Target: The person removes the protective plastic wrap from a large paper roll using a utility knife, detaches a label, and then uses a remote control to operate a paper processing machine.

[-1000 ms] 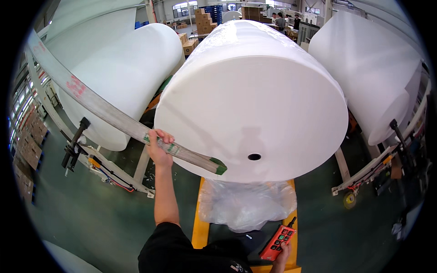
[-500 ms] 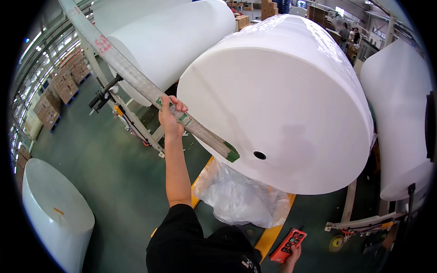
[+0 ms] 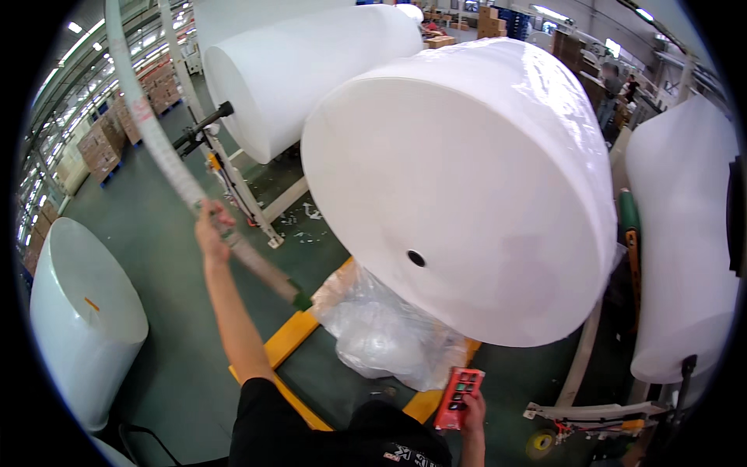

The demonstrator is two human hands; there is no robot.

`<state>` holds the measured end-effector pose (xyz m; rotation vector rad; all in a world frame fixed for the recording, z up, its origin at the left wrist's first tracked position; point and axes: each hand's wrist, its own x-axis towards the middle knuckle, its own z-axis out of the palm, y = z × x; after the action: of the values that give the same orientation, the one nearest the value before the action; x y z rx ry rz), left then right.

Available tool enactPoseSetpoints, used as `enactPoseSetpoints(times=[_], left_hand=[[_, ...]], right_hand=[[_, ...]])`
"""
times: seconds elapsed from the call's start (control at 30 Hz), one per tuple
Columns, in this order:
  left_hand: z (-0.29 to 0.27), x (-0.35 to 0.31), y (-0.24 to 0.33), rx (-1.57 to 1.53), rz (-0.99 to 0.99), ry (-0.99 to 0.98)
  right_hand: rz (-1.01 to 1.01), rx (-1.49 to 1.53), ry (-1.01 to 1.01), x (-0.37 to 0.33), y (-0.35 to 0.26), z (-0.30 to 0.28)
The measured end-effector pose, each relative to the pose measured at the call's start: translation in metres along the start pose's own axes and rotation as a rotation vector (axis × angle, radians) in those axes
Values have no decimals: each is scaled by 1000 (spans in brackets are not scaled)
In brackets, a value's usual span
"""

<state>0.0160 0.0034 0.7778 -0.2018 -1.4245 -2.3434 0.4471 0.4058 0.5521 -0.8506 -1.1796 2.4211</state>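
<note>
My left hand [image 3: 212,227] is closed around a pale webbing lifting sling [image 3: 167,159], to the left of a huge white roll [image 3: 459,179]. The sling rises past the top of the view, and its lower part, slightly blurred, slants down to a green tip [image 3: 301,296] near the yellow frame. A dark round core hole [image 3: 416,258] shows in the roll's end face. At the lower right, my right hand [image 3: 473,416] grips a red remote control [image 3: 453,411] with dark buttons, its thumb lying over the front.
Crumpled clear plastic film [image 3: 381,335] lies under the roll across a yellow floor frame [image 3: 289,336]. Other white rolls stand behind [image 3: 311,78], at right [image 3: 681,233] and at left [image 3: 89,327]. A metal stand [image 3: 245,183] is beyond my left hand. Two people are far off at upper right.
My left hand has swung left and down with the sling, so its green tip has left the front of the roll's face. My right hand and the remote sit further left and higher.
</note>
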Motion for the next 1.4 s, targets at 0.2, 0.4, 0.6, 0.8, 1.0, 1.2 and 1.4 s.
enactPoseSetpoints(times=[0.2, 0.4, 0.6, 0.8, 1.0, 1.2, 1.4], left_hand=[[1, -68, 59, 19, -32, -8], [39, -122, 99, -78, -30, -111], [82, -133, 80, -221, -81, -210], [79, -130, 56, -263, -96, -222], [50, -124, 40, -207, -105, -124], [17, -120, 33, -143, -90, -108], [-8, -116, 23, -148, -97, -115]], right_hand=[[228, -276, -207, -20, -17, -72], [258, -332, -222, -40, -12, -145], [174, -255, -177, -50, -4, -168], [110, -258, -203, -46, -14, -136], [93, -170, -244, -38, 5, -108], [96, -195, -274, -39, 8, -78], [60, -293, -301, -34, 14, -69]])
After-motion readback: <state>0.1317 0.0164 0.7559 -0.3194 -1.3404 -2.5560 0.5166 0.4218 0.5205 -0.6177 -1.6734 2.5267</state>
